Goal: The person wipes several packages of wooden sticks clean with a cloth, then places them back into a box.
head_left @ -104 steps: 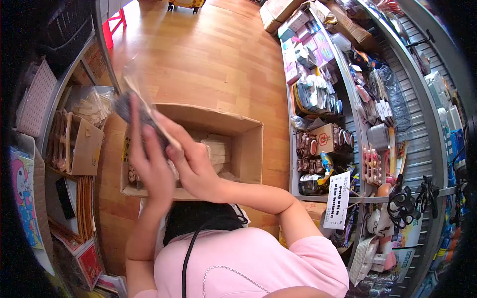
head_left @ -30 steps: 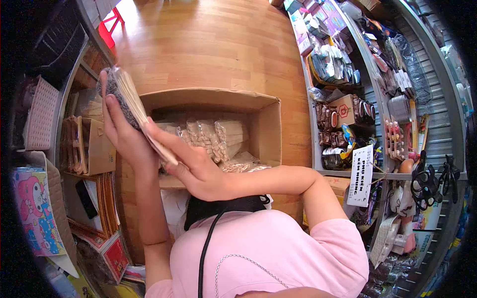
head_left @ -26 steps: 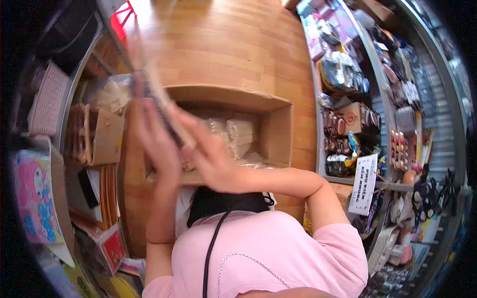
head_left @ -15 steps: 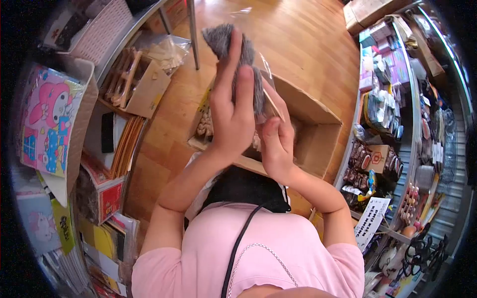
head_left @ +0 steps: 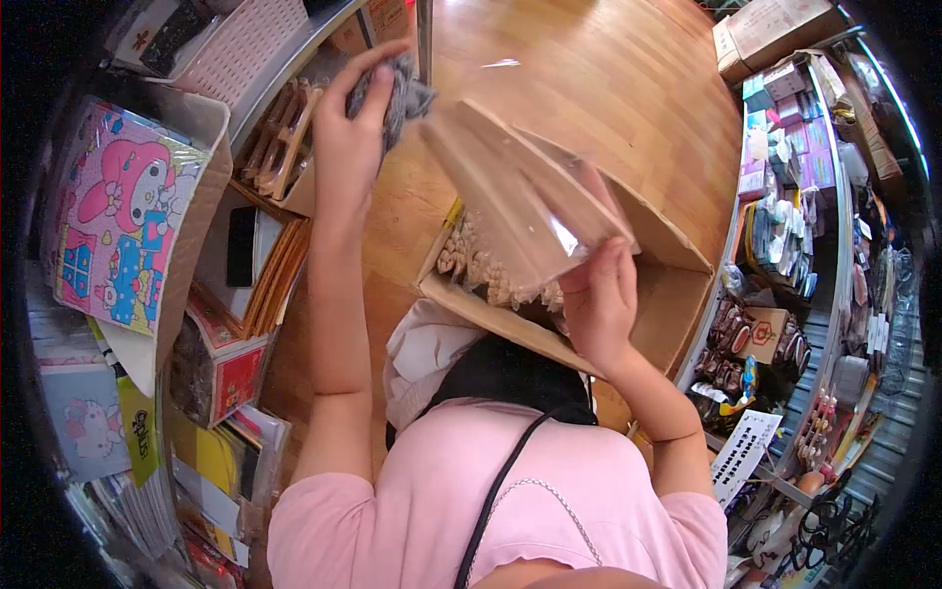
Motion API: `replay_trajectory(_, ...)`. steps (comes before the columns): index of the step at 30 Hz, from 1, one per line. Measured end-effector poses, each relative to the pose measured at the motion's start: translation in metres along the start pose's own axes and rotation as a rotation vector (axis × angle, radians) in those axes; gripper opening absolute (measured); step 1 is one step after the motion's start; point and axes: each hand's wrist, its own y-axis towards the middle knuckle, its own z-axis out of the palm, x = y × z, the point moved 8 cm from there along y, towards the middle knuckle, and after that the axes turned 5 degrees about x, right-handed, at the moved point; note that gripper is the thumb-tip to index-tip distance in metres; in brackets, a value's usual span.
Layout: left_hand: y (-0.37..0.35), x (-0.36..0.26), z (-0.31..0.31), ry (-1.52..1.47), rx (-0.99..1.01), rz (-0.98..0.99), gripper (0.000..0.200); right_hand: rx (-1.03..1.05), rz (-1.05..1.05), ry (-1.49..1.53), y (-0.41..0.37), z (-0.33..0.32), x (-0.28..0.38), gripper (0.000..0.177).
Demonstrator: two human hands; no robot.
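Observation:
Raised at the upper left, my left hand (head_left: 353,133) is closed around a crumpled grey cloth (head_left: 404,103). My right hand (head_left: 601,309) pinches the lower right end of a clear plastic bag (head_left: 515,201), which spreads up and leftward towards the cloth. Below the bag stands an open cardboard box (head_left: 677,285). Bundled pale wooden-looking pieces (head_left: 476,260) lie in its left part; their exact kind is not clear. The bag hides part of the box.
On the left, a shelf holds a cartoon picture pack (head_left: 113,216), a dark phone (head_left: 240,245) and a pink basket (head_left: 245,44). Packed goods fill the shelf on the right, with a printed sign (head_left: 746,456). A carton (head_left: 775,37) sits at the upper right.
My left hand has moved left with the grey cloth, away from my right hand. The plastic bag is now stretched out from my right hand, apart from the cloth or nearly so.

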Motion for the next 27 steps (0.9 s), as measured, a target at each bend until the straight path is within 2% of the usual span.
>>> replay_trajectory(3, -0.017, 0.016, -0.004, 0.182, 0.126, -0.035, 0.029, -0.096, 0.105, 0.121, 0.001, -0.022, -0.012, 0.055)
replay_trajectory(4, -0.030, 0.021, 0.006, -0.041, 0.194, -0.212, 0.034, -0.234, 0.166, 0.153, -0.002, -0.037, -0.023, 0.052)
replay_trajectory(5, -0.036, 0.021, 0.005, -0.041, 0.197, -0.216, 0.034, -0.238, 0.167, 0.155, -0.001, -0.037, -0.025, 0.052)
replay_trajectory(7, -0.056, 0.042, 0.020, -0.128, 0.388, -0.484, 0.040, -0.166, 0.053, 0.242, 0.009, -0.022, -0.012, 0.050)
replay_trajectory(8, -0.060, 0.046, 0.024, -0.129, 0.386, -0.487, 0.040, -0.101, 0.084, 0.175, 0.010, -0.020, -0.014, 0.056)
replay_trajectory(10, -0.055, 0.027, 0.025, 0.061, 0.318, -0.117, 0.039, -0.110, 0.144, 0.154, 0.008, -0.023, -0.022, 0.054)
replay_trajectory(11, -0.053, 0.026, 0.023, 0.065, 0.313, -0.122, 0.039, -0.119, 0.200, 0.133, 0.007, -0.023, -0.028, 0.053)
replay_trajectory(13, -0.051, 0.031, 0.028, -0.068, 0.430, -0.259, 0.035, -0.098, 0.201, 0.099, 0.008, -0.019, -0.030, 0.052)
replay_trajectory(14, -0.048, 0.034, 0.026, -0.063, 0.424, -0.261, 0.035, -0.080, 0.194, 0.059, 0.010, -0.017, -0.030, 0.051)
replay_trajectory(15, -0.047, 0.042, 0.023, -0.151, 0.400, -0.322, 0.032, -0.077, 0.197, 0.062, 0.011, -0.019, -0.031, 0.051)
replay_trajectory(17, -0.043, 0.054, 0.021, -0.236, 0.373, -0.386, 0.029, -0.027, 0.282, -0.119, 0.011, -0.024, -0.037, 0.050)
replay_trajectory(19, -0.034, 0.066, 0.005, -0.383, 0.130, -0.414, 0.029, 0.007, 0.323, -0.157, 0.019, -0.021, -0.037, 0.050)
replay_trajectory(20, -0.028, 0.075, 0.003, -0.378, 0.128, -0.417, 0.029, 0.041, 0.361, -0.197, 0.023, -0.019, -0.039, 0.050)
replay_trajectory(22, -0.020, 0.122, -0.018, -0.525, -0.171, -0.564, 0.029, 0.036, 0.390, -0.220, 0.022, -0.031, -0.041, 0.047)
replay_trajectory(23, -0.012, 0.143, -0.020, -0.521, -0.175, -0.565, 0.029, 0.030, 0.416, -0.249, 0.020, -0.035, -0.043, 0.044)
replay_trajectory(25, -0.005, 0.203, -0.015, -0.695, -0.196, -0.684, 0.030, -0.016, 0.412, -0.253, 0.019, -0.042, -0.043, 0.038)
replay_trajectory(27, 0.005, 0.245, -0.016, -0.651, -0.215, -0.641, 0.026, -0.020, 0.431, -0.309, 0.018, -0.049, -0.042, 0.034)
